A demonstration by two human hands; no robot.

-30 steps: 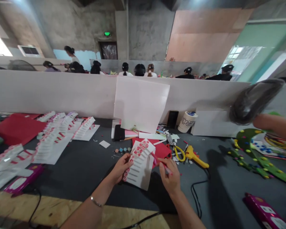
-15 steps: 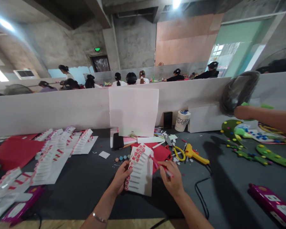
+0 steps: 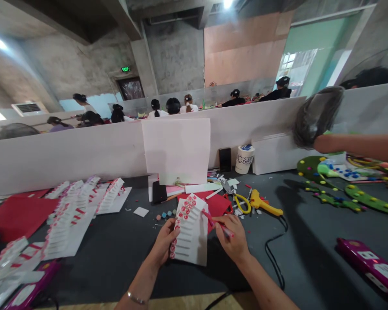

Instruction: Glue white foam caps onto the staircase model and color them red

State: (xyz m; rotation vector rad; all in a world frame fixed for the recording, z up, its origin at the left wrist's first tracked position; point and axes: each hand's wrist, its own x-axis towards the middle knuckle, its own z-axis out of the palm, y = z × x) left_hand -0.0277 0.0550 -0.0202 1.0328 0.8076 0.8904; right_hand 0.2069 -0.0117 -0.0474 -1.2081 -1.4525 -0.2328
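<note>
A white card point(image 3: 197, 241) with red-and-white flower shapes along its left and top edges and a row of grey strips is tilted above the dark table. My left hand point(image 3: 164, 241) grips its left edge, thumb on the front. In my right hand point(image 3: 231, 237) is a pink pen point(image 3: 225, 230), its tip at the upper right part of the card, near the flowers. Behind the card lies red sheet material point(image 3: 218, 204), with yellow-handled scissors point(image 3: 243, 204) and a yellow glue gun point(image 3: 265, 204) to its right.
Similar decorated cards point(image 3: 63, 226) and a red sheet point(image 3: 17, 215) lie at left. A paper cup point(image 3: 245, 159) and phone point(image 3: 225, 159) stand by the partition point(image 3: 116, 150). Another person's arm point(image 3: 358, 145) reaches over green felt pieces point(image 3: 371, 200) at right. A purple device point(image 3: 368, 265) sits nearer.
The camera view has shifted and tilted slightly. Both hands keep their holds on the card and pen, with little visible movement. The other person's arm has moved slightly.
</note>
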